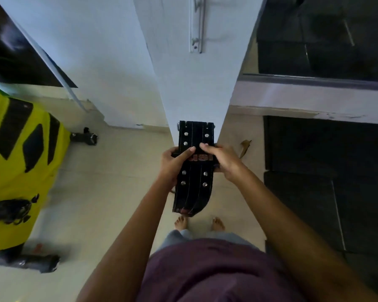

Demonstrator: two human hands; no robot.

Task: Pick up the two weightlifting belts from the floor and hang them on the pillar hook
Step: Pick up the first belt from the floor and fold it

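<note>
Both hands grip a black studded leather weightlifting belt [194,168] before a white square pillar [196,88]

Left hand [175,164] and right hand [222,159] clasp its middle; possibly two belts stacked; metal hook rail [197,25] above; bare feet on pale tiles.

A pale tiled floor [100,210] met white walls [92,62]; dark rubber mats [327,162] lay right, a yellow machine [20,162] stood left.

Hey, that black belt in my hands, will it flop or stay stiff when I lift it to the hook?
The black belt probably stays fairly stiff: it spans past both hands without sagging. Its lower end curls only gently, suggesting thick leather. It looks hefty, since both hands grip it.
</note>
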